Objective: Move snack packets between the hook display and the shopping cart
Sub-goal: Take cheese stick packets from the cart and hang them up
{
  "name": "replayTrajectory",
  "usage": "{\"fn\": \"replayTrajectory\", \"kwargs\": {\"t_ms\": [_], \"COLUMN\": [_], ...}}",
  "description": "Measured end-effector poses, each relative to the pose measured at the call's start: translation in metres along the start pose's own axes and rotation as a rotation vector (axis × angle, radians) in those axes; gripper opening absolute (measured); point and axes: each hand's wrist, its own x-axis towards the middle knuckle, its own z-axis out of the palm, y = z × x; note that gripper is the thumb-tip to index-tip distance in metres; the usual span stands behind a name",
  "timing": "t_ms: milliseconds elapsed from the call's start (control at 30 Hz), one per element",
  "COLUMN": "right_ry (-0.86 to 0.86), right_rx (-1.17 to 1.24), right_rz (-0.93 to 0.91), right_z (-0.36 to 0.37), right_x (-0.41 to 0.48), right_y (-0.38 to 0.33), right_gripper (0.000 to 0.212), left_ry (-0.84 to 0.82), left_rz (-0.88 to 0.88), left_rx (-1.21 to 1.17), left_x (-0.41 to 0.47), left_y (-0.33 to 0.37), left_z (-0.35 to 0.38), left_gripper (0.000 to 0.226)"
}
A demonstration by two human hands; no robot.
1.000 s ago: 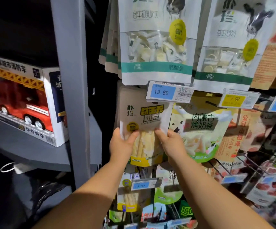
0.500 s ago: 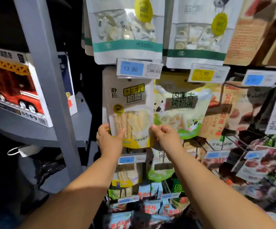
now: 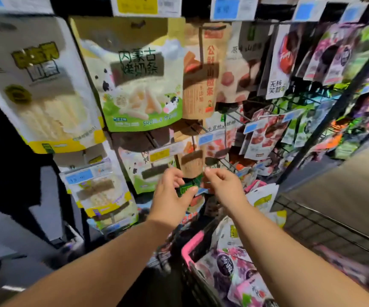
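The white packet with a yellow bottom edge (image 3: 39,85) hangs on the hook display at the upper left, with no hand on it. Next to it hangs a green and white milk-strip packet (image 3: 139,85). My left hand (image 3: 170,191) and my right hand (image 3: 225,185) hover close together below these, in front of the lower hooks. Both hold nothing, and their fingers are loosely curled. The shopping cart with a pink handle (image 3: 192,247) stands at the lower right, under my right forearm. Purple snack packets (image 3: 230,264) lie inside it.
Wire hooks with price tags (image 3: 79,176) jut out of the display toward me. Several more packets (image 3: 265,138) hang to the right on a dark wire rack (image 3: 334,111). A wire grid shelf (image 3: 334,227) sits at the right beside the cart.
Both hands let go of the yellow-bottomed packet, which stays hanging on its hook. They dropped down and to the right. The view swung down toward the cart.
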Motion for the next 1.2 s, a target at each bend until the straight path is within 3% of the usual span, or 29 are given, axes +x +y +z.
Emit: {"fn": "replayTrajectory", "kwargs": {"t_ms": [167,333,667,800,967,1100,1200], "right_ry": [0.167,0.316,0.136,-0.017,-0.141,-0.214,-0.197], "right_rx": [0.018,0.090,-0.317,-0.554,-0.920,-1.181,-1.264], "right_rz": [0.272,0.425,0.427,0.325,0.142,0.120,0.104], "right_z": [-0.069,-0.110,-0.122,-0.116,-0.113,-0.112,-0.110], "right_x": [-0.030,-0.058,-0.043,-0.014,0.015,0.021,0.022], "right_y": [0.094,0.144,0.160,0.169,0.180,0.183,0.183], "right_gripper": [0.028,0.024,0.015,0.045,0.057,0.051,0.029], "left_ry": [-0.472,-0.723,-0.754,-0.729,-0.719,-0.717,-0.729], "left_rz": [0.086,0.046,-0.022,-0.027,-0.061,-0.054,-0.049], "left_rx": [0.314,0.498,0.500,0.495,0.504,0.490,0.508], "left_x": [-0.027,-0.028,-0.028,-0.028,-0.031,-0.030,-0.030], "left_y": [-0.043,-0.073,-0.078,-0.073,-0.073,-0.074,-0.072], "left_z": [0.081,0.116,0.123,0.120,0.119,0.119,0.118], "left_gripper": [0.035,0.050,0.047,0.045,0.044,0.045,0.045]}}
